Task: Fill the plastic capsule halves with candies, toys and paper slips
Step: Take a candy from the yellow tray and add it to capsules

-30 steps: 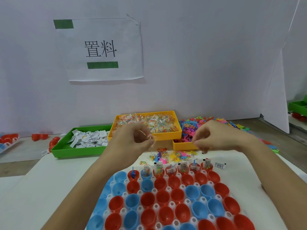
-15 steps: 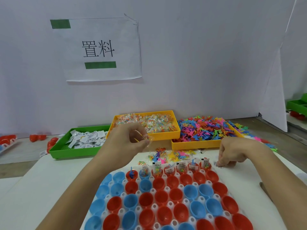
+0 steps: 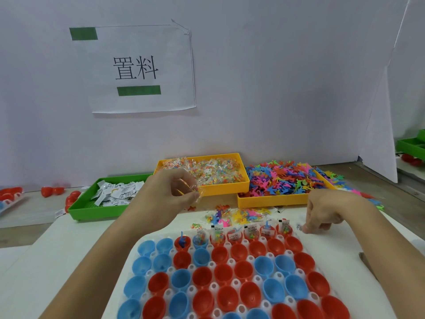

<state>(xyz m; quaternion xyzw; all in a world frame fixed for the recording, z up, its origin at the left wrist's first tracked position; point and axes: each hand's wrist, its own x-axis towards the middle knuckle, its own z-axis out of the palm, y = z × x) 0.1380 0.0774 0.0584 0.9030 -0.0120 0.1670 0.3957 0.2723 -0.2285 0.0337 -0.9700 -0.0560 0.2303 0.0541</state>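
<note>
Three trays (image 3: 273,200) beyond the capsule halves (image 3: 220,276), loose toys (image 3: 239,214) between.

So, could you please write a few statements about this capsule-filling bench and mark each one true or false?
1. The left hand pinches a clear plastic candy packet. True.
2. The green plastic tray holds coloured toy figures. False: it holds white paper slips.
3. The right hand reaches down to the white table surface beside the far row of capsule halves. True.
4. Every red or blue capsule half in the white holder tray is filled. False: only the far row holds items; nearer rows are empty.
</note>
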